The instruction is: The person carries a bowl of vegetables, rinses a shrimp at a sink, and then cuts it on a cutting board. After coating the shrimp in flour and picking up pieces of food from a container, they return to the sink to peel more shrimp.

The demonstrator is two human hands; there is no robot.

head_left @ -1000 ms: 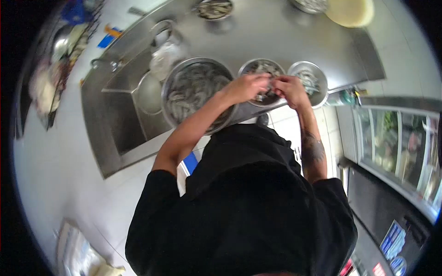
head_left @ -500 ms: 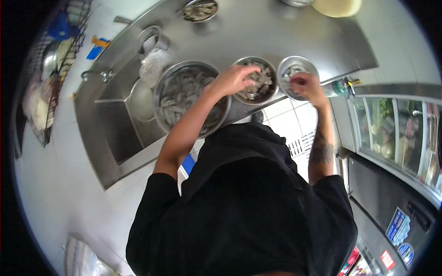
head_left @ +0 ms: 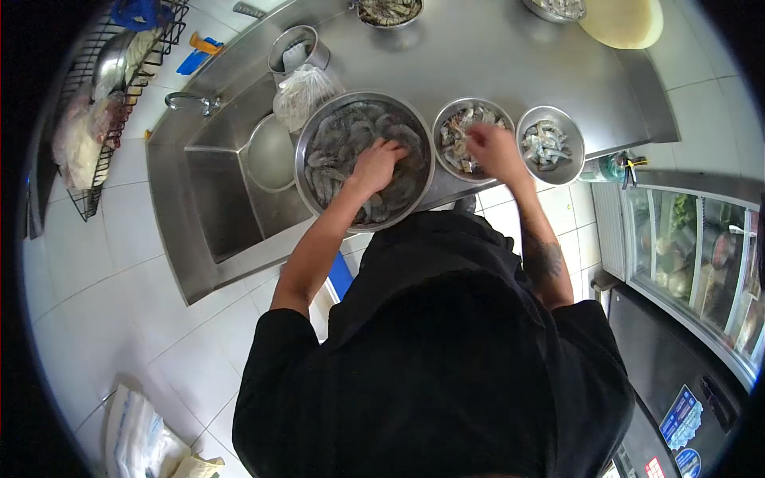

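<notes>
A large steel bowl point(head_left: 303, 187) holds many raw grey shrimp point(head_left: 331, 131) in liquid. My left hand point(head_left: 376, 167) reaches into it, fingers slightly apart and touching the shrimp; I see nothing gripped in them. To its right stands a smaller bowl point(head_left: 441, 163) with shrimp heads and shells point(head_left: 458, 127). Over this bowl hovers my right hand point(head_left: 492, 151), fingers bent and smeared by motion, so whether they pinch anything does not show. Furthest right, a third bowl point(head_left: 580, 151) contains peeled shrimp point(head_left: 547, 145).
Left of the large bowl are a sink point(head_left: 227, 207), a faucet point(head_left: 191, 101), a plastic bag point(head_left: 303, 97) and a steel pot point(head_left: 299, 49). At the counter's back sit two more bowls, one with shrimp point(head_left: 389, 11), and a round pale board point(head_left: 625, 20). A glass-door fridge point(head_left: 693, 247) stands right.
My left hand has moved left from above the middle bowl into the large bowl. My right hand has moved left from the peeled-shrimp bowl to over the middle bowl. The camera view has shifted.
</notes>
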